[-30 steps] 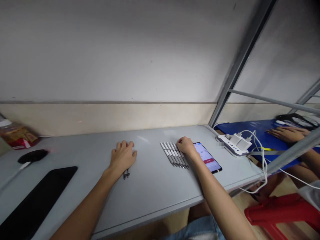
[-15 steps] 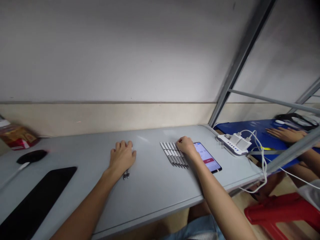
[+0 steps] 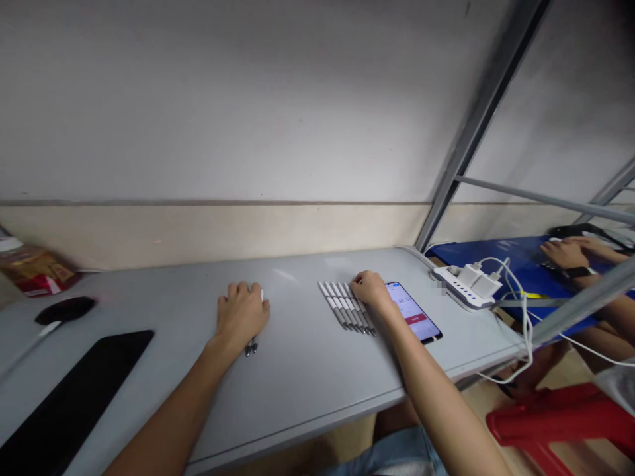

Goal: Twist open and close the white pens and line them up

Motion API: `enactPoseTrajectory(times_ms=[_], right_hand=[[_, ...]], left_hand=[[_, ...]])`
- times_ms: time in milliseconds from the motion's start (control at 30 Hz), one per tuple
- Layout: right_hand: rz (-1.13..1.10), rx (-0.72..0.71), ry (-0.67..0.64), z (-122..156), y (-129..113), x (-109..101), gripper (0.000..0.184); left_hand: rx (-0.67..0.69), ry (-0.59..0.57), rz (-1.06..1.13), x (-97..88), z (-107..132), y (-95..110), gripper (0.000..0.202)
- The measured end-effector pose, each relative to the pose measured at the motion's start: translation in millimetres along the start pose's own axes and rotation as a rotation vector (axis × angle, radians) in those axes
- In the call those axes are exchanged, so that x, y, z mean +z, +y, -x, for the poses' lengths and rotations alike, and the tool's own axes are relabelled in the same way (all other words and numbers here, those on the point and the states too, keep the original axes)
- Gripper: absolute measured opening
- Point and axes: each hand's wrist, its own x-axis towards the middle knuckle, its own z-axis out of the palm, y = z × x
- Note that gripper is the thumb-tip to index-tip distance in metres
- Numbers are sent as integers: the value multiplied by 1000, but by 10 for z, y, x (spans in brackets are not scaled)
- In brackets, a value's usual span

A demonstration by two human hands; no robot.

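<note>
My left hand (image 3: 242, 309) rests palm down on the desk, its curled fingers around two pens (image 3: 251, 348). Their metal tips stick out below the palm, and a white end shows between forefinger and thumb. To the right, several white-and-grey pens (image 3: 342, 305) lie side by side in a slanted row, tips toward me. My right hand (image 3: 370, 289) is closed at the row's right end, fingertips on the upper part of the last pen; the fingers partly hide it. Close beside that wrist lies a phone (image 3: 414, 314) with its screen lit.
A white power strip (image 3: 461, 289) with plugs and cables sits at the desk's right end, by a metal post (image 3: 459, 158). Left are a black pad (image 3: 74, 403), a black oval device (image 3: 64, 309) and a jar (image 3: 37, 270). Another person's hands (image 3: 568, 253) are over a blue table (image 3: 516, 264).
My hands stay almost in place; slightly more of the white pen end shows beside my left forefinger. The other person's hands have come together on the blue table.
</note>
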Motion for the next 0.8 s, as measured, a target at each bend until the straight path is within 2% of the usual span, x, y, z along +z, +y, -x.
enactPoseTrajectory(times_ms=[300,367,567,700,800], right_hand=[[-30,-37,105,30,-42,-25,24],[-85,-112,157,50,-85,-26,22],[-263,-454,274,162,-239,28,17],[-342,-652,209,294,-354,45,17],[-437,-748,11,380,-428,71,32]], left_hand=[[57,36,26,17,17,15,34],[88,52,39,19,29,47,31],[192,75,137,-3,54,196,20],[286,117,429,-36,83,301,13],[385,129,724,-54,114,370,11]])
